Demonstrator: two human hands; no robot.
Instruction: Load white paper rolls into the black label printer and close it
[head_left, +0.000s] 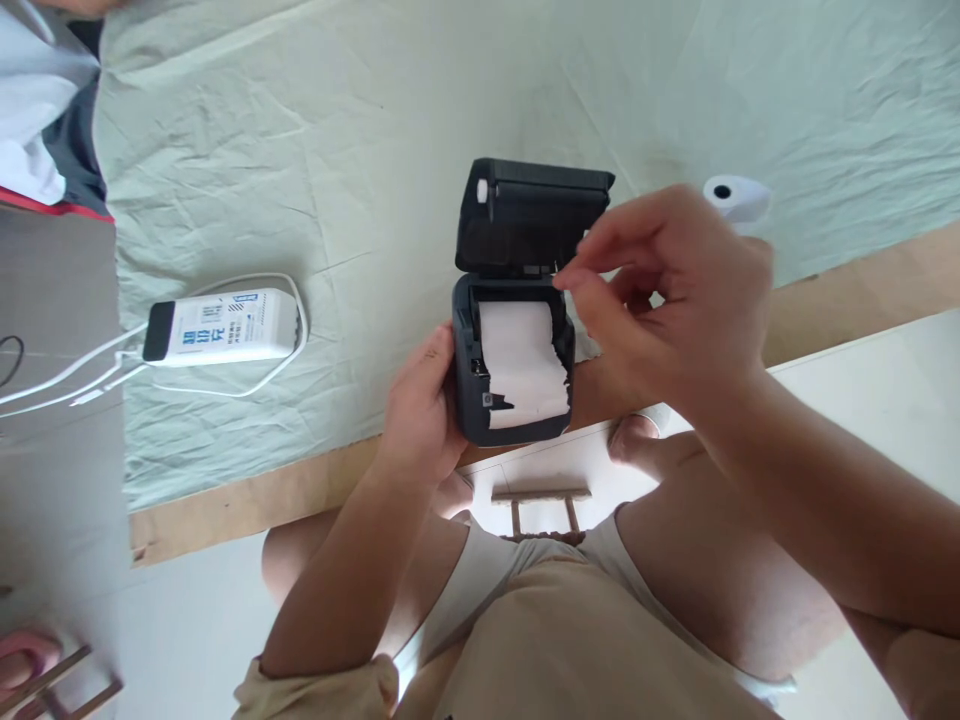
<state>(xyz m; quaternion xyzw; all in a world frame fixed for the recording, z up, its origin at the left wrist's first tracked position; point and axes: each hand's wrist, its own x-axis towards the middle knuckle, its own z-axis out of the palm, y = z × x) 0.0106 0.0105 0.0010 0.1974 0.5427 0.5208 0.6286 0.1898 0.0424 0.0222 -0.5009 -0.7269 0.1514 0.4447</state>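
My left hand point(421, 410) is wrapped round the left side of a small black receipt printer point(465, 420), holding it at the front edge of the table. The printer's lid point(536, 230) stands raised, with its dark roller along the top. Inside the bay lies a white paper roll point(521, 350), its loose end torn and ragged, reaching over the front lip. My right hand point(667, 290) is closed in a pinch beside the hinge, thumb and forefinger together at the printer's right rear corner. Whatever is between those fingertips, if anything, is too small to make out.
A second white paper roll point(739, 198) with a dark core lies right, beyond my right hand. At left is a white power strip point(232, 328) with cables. A pale green cloth point(360, 120) covers the table. Clothing point(45, 100) shows top left; a wooden stool point(540, 497) stands below.
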